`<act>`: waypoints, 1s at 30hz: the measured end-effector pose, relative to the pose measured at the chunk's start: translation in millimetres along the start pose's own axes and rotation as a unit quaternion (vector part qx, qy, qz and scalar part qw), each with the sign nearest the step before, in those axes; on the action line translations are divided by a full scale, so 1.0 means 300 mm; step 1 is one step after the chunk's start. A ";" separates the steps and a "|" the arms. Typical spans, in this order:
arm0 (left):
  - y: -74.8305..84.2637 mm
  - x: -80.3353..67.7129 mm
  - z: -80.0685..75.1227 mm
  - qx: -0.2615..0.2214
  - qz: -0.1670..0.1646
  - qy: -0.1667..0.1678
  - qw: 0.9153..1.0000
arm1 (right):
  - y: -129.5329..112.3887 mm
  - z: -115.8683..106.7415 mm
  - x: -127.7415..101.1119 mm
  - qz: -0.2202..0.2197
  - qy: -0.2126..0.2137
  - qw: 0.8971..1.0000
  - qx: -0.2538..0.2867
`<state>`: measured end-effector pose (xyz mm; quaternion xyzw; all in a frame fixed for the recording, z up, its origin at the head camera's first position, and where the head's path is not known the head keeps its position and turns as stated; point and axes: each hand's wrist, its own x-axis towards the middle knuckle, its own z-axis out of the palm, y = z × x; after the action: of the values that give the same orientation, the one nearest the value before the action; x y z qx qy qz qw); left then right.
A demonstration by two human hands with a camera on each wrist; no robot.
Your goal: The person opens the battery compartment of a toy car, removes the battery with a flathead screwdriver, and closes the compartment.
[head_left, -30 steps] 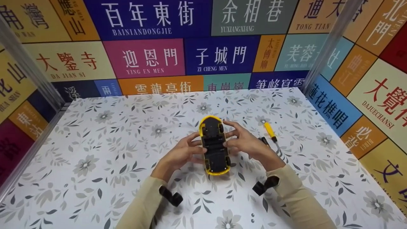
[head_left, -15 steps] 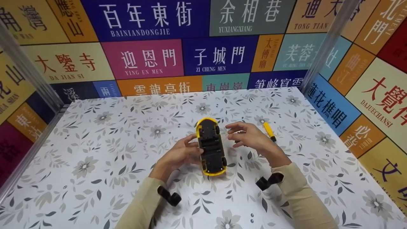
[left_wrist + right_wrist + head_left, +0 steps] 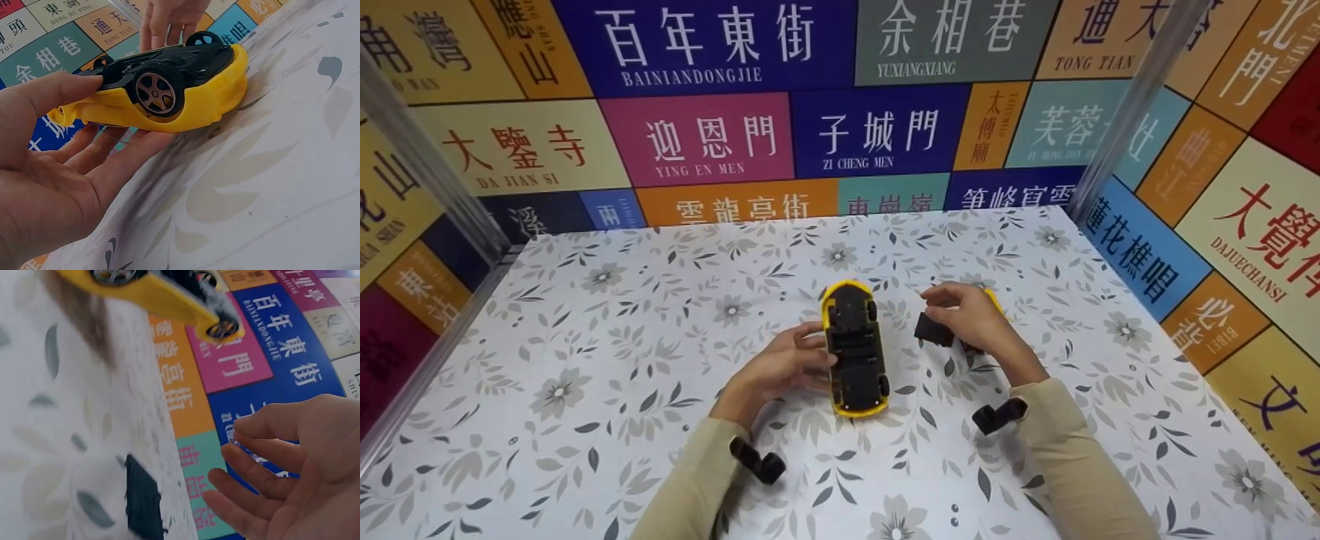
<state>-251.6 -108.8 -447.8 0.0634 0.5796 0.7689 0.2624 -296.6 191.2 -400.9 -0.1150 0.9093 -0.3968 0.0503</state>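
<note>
My left hand (image 3: 780, 367) holds a yellow toy car (image 3: 855, 352) upside down, its black underside and wheels facing up. In the left wrist view the thumb presses the underside of the car (image 3: 197, 107) and the fingers (image 3: 140, 152) support the body from below. My right hand (image 3: 971, 319) is over the table to the right of the car, beside a flat black piece (image 3: 934, 330). In the right wrist view its fingers (image 3: 247, 467) are loosely bent with nothing between them, and the black piece (image 3: 142, 498) lies on the table apart from them.
A yellow screwdriver handle (image 3: 994, 297) shows behind the right hand, which hides the rest of it. Dark small parts (image 3: 971, 349) lie under that hand. A flower-patterned cloth (image 3: 660, 300) covers the table, and printed panels (image 3: 720, 139) stand behind it.
My right hand has let go of the car and moved right, to the black piece, which now shows. The left hand still holds the car, shifted slightly left.
</note>
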 end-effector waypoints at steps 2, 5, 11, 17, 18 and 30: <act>-0.002 0.001 -0.002 -0.003 -0.002 -0.001 1.000 | 0.024 -0.002 0.005 -0.005 0.010 1.000 -0.019; -0.006 0.001 -0.008 -0.009 -0.003 -0.007 1.000 | 0.054 -0.005 0.010 -0.014 0.012 0.999 -0.030; -0.010 0.003 -0.017 -0.006 -0.007 -0.015 1.000 | 0.083 -0.011 0.016 -0.024 0.014 0.999 -0.034; -0.007 0.001 -0.019 -0.005 -0.008 -0.019 1.000 | 0.104 -0.015 0.020 0.007 -0.004 0.999 -0.054; -0.006 0.001 -0.019 -0.006 -0.008 -0.020 1.000 | 0.108 -0.016 0.020 0.010 -0.008 0.998 -0.056; -0.009 0.003 -0.021 -0.001 -0.009 -0.011 1.000 | 0.124 -0.008 0.021 0.042 -0.028 0.996 -0.068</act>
<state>-254.1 -113.2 -452.5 0.0662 0.5763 0.7665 0.2754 -309.3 215.9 -426.4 -0.0913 0.9362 -0.3286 0.0848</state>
